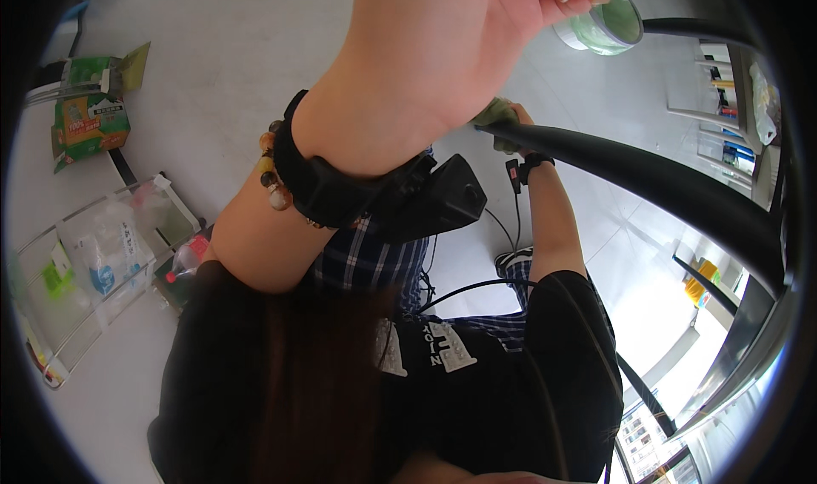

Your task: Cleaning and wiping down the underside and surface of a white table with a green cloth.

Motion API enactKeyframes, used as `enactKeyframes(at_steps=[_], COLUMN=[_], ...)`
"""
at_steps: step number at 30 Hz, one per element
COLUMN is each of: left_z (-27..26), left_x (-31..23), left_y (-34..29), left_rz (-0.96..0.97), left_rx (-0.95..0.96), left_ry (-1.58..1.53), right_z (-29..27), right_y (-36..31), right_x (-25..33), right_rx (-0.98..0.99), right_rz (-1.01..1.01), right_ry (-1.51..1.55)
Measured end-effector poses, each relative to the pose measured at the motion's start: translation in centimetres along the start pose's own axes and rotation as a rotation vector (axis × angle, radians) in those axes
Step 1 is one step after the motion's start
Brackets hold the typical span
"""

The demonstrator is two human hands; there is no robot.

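Left hand (502, 24): raised high, palm and bent fingers in view, the upper edge cutting the rest off; how far its grip is closed, and whether it has hold of anything, I cannot tell.
Right hand (521, 118): grip closed on a bunched green cloth (504, 141), the fingers partly hidden.
Green cloth: at the far end of a curved black bar (647, 165), apparently touching it.
Bin (627, 17): green-lined, beyond the left fingertips in the view.
Left side: a green package (89, 131) lies on the floor (204, 58), beyond a wire basket (160, 179) holding plastic bags.
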State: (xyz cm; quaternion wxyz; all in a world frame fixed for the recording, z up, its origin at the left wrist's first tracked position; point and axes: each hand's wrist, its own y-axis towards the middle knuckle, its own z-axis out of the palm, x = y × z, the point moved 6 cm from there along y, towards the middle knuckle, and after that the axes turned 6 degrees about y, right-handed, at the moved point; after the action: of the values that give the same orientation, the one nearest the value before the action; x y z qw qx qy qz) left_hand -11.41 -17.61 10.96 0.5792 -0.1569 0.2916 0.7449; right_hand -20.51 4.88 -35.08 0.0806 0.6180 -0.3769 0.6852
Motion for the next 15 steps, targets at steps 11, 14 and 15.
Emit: enactKeyframes(at_steps=[11, 14, 15], left_z=[0.9, 0.1, -0.4], left_x=[0.6, 1.6, 1.9], left_y=[0.2, 1.0, 1.2], left_rz=[-0.015, 0.048, 0.034], left_rx=[-0.117, -0.035, -0.085], left_ry=[-0.015, 0.006, -0.014], right_z=[3.1, 2.8, 2.1], right_y=[-6.7, -10.1, -11.2], right_x=[5.1, 10.4, 11.8], right_rx=[-0.867, -0.932, -1.007], right_rz=[-0.222, -0.372, -0.408], right_ry=[1.265, 1.346, 1.286])
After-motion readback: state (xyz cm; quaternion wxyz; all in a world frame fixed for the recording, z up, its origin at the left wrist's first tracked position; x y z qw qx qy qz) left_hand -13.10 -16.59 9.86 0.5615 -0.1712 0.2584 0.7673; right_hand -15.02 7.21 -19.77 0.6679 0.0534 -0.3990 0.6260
